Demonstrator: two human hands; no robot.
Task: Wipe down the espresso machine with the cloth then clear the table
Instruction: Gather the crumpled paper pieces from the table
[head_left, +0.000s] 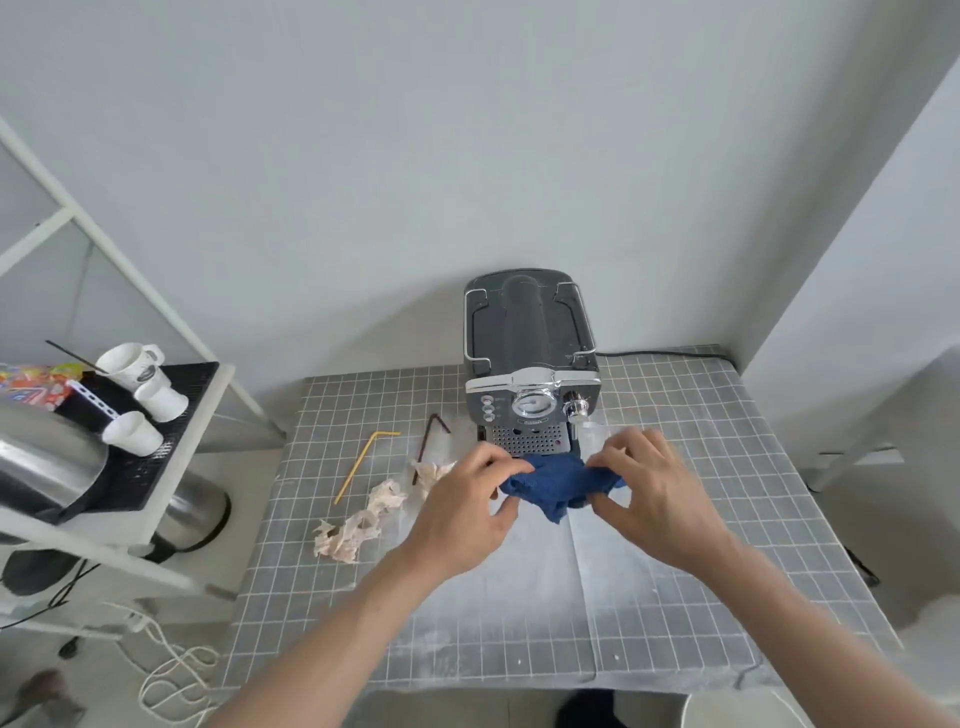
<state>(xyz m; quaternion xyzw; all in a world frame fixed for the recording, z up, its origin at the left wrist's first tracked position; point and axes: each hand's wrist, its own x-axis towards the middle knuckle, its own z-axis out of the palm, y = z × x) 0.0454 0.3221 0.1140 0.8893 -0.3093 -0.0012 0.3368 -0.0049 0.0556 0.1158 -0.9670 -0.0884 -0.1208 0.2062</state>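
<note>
A crumpled dark blue cloth (558, 483) is held just above the grey grid-patterned table (675, 571), right in front of the dark grey and chrome espresso machine (530, 364). The left hand (467, 512) pinches the cloth's left edge between thumb and fingers, and the right hand (657, 491) pinches its right edge the same way, so the fabric sags between them. The machine stands at the back of the table near the wall, with a round gauge, three small buttons and a chrome knob on its front; a small label sits under the gauge but is too blurred to read. Left of the machine lie a bent yellow drinking straw (358, 465), a bent dark brown straw (428, 441) and crumpled pale tissue scraps (363, 517). On the white shelf unit (171, 478) to the left are three white paper cups (145, 400) on a black mat; one carries a dark printed logo, unreadable. A colourful printed packet (34, 384) lies beside them, its lettering illegible.
</note>
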